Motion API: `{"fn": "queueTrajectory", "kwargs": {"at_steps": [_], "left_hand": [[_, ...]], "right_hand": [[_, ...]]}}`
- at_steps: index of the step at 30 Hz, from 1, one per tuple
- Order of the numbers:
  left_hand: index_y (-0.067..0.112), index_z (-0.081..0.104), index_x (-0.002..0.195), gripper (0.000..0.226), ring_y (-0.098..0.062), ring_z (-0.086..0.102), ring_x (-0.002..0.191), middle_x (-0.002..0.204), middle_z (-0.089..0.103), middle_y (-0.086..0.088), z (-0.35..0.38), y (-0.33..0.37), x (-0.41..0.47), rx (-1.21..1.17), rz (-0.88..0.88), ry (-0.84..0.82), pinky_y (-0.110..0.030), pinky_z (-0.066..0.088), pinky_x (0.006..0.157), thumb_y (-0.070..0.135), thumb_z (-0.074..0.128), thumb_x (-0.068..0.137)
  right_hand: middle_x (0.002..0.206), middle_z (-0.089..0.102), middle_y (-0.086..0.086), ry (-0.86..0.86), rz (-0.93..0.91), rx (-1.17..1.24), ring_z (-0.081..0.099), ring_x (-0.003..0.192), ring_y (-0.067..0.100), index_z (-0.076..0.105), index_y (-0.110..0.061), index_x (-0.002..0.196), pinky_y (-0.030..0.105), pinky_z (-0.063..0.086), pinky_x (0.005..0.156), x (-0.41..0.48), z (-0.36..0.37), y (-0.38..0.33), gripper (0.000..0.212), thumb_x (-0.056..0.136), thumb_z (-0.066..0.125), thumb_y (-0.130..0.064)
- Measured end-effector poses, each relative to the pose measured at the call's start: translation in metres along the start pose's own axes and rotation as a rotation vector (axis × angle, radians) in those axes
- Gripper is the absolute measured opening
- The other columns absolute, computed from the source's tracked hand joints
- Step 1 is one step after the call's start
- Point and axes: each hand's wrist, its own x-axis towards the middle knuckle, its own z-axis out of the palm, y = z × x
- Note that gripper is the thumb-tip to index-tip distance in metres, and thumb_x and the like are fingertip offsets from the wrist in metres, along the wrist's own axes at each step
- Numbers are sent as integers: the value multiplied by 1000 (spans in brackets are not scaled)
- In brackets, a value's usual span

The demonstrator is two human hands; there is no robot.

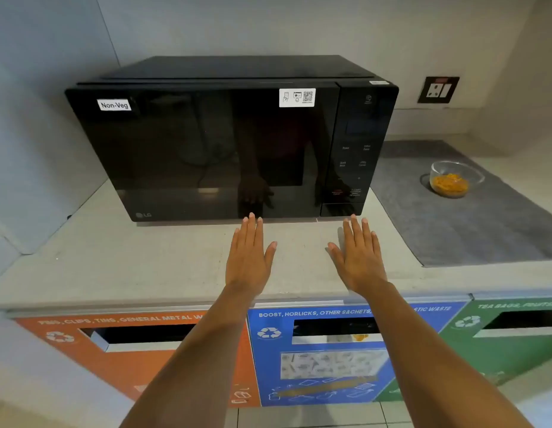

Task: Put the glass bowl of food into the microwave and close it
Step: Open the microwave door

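Note:
A black microwave (213,143) with a "Non-Veg" label stands on the pale counter, its door closed. To its right, a small glass bowl (453,177) with orange-yellow food rests on a grey mat (472,230). My left hand (249,257) lies flat, palm down, on the counter just in front of the microwave door, fingers apart and empty. My right hand (358,254) is flat beside it, below the control panel (355,149), also empty. Both hands are well left of the bowl.
A wall socket (438,89) sits on the back wall at the right. Below the counter edge (145,304) are orange (138,359), blue (324,359) and green (500,335) recycling bin fronts with slots. Walls close in at left and right.

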Motion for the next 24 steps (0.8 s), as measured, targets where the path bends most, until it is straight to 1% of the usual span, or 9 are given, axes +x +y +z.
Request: {"fn": "queueTrajectory", "kwargs": {"at_steps": [2,4,8,12,18,21,24], "left_hand": [[20,-4,151,67,-18,-8,149,161,-11,-1,2,-1,1,5,-11,-6,-32,-2,120,52,18,97],[20,-5,151,67,-19,-8,149,161,-10,0,6,-3,1,-5,-20,-32,-33,-2,121,52,18,96],[21,-4,151,67,-19,-8,149,161,-11,1,10,-6,1,-30,-26,-70,-35,-2,122,52,18,97],[22,-1,152,66,-19,-6,149,161,-8,2,12,-7,0,-23,-35,-134,-36,2,123,52,19,97],[23,4,152,63,-19,0,149,161,-1,2,11,-7,1,25,-38,-187,-35,4,123,52,19,97],[23,4,152,64,-19,0,149,161,-1,2,10,-8,1,42,-37,-191,-35,4,122,52,19,97],[23,4,152,64,-20,0,149,161,-1,2,11,-9,1,51,-32,-193,-35,3,122,52,19,97]], "right_hand": [[158,-14,2,-13,15,7,-15,145,23,-6,-20,148,36,-11,114,-1,2,1,74,88,12,-59],[158,-13,1,-61,21,22,-14,145,22,-6,-20,148,36,-9,116,-2,6,3,70,92,15,-57],[158,-9,-2,-134,6,19,-10,146,20,-4,-22,148,36,-5,117,0,7,4,66,93,12,-55],[158,-8,-3,-194,5,-24,-8,146,20,-3,-23,148,37,-4,118,0,7,4,63,95,11,-53],[158,-8,-2,-206,7,-33,-9,146,20,-4,-23,148,37,-5,118,-1,5,3,61,95,11,-51],[158,-9,-2,-216,5,-37,-9,146,20,-4,-23,148,38,-5,118,0,5,3,61,96,11,-51],[159,-5,-2,-212,2,-18,-6,146,21,0,-23,149,39,-2,118,1,3,3,61,96,13,-50]]}}
